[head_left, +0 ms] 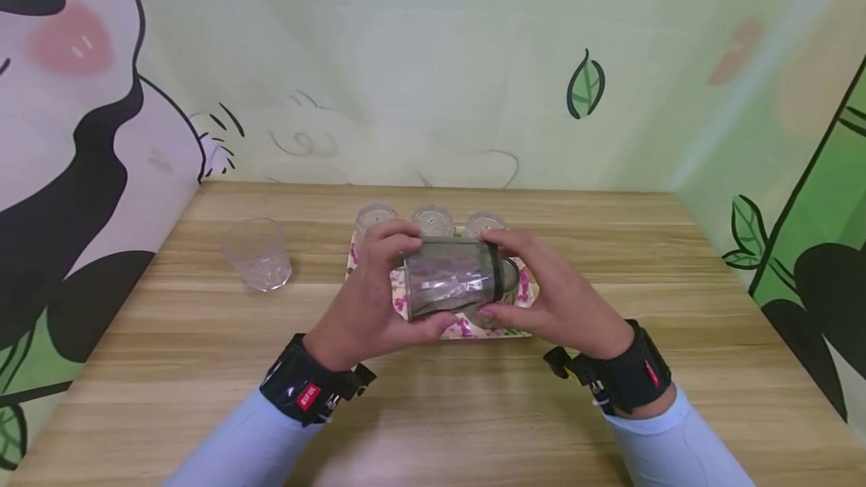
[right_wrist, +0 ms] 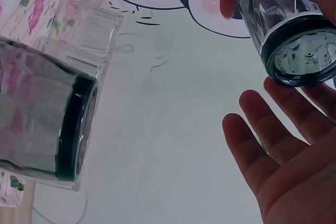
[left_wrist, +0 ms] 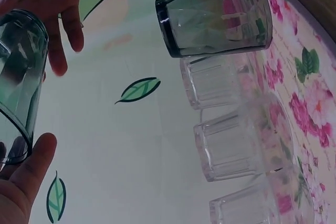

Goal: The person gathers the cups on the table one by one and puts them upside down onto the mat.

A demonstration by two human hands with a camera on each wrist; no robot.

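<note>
A smoky grey tumbler (head_left: 449,276) is held on its side above a floral tray (head_left: 399,303). My left hand (head_left: 368,299) grips its rim end, fingers above and thumb below. At the base end my right hand (head_left: 561,295) surrounds the tumbler loosely; in the right wrist view its fingers (right_wrist: 244,98) are spread and nearly straight close to the base. Whether they touch it, I cannot tell. Behind the held one, a second grey tumbler (left_wrist: 215,17) stands upside down on the tray, partly hidden in the head view.
Along the tray's far side stand three clear cups, left (head_left: 374,218), middle (head_left: 433,220) and right (head_left: 485,222), all upside down. Another clear glass (head_left: 267,265) stands upright on the wooden table (head_left: 271,201), left of the tray. A printed cloth wall (head_left: 433,81) rises behind.
</note>
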